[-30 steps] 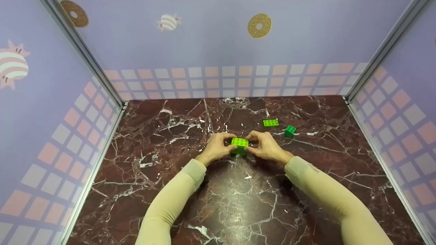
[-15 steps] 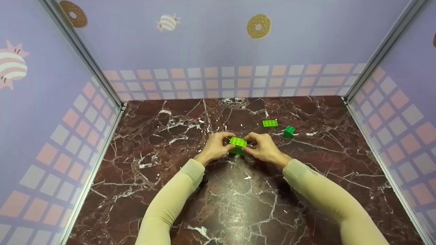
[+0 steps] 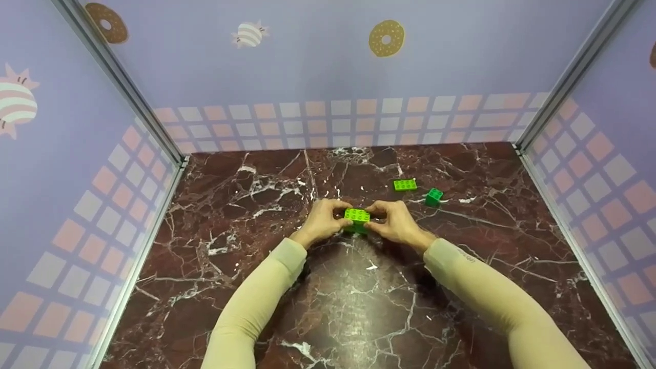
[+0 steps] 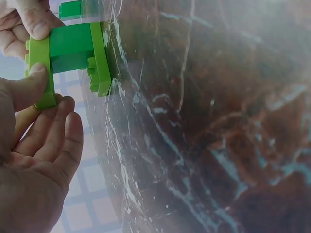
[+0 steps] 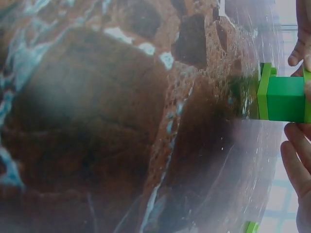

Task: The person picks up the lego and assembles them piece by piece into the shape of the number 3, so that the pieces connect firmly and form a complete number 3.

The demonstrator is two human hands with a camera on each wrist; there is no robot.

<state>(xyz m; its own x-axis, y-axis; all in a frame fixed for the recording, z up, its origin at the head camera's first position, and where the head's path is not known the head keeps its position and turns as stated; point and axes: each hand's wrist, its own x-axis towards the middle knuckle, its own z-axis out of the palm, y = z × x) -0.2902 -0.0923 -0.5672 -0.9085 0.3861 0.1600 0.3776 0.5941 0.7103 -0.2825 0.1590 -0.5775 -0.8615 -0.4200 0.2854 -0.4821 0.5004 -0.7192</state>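
Note:
In the head view both hands meet at a small stack of toy building bricks. On top of it is a lime-green brick [image 3: 357, 215]; my left hand [image 3: 323, 221] pinches its left end between thumb and fingers, and my right hand [image 3: 395, 222] pinches the right end. Beneath sits a darker green brick [image 4: 72, 47], narrower than the top one. A lime-green base brick [image 4: 101, 60] forms the bottom, on the tabletop and untouched by the fingers. From the right wrist, the green middle brick [image 5: 285, 99] shows flush between the two lime layers.
Beyond the right hand a loose lime-green brick [image 3: 405, 184] lies studs up on the dark marbled tabletop [image 3: 246, 205]. A small darker green brick [image 3: 434, 197] stands to its right. Patterned lilac panels [image 3: 328, 66] close off the back and both sides.
The top lime-green brick looked skewed half a second ago and now sits squarer over the stack. Both hands keep their grip in nearly the same place. The loose bricks have stayed put.

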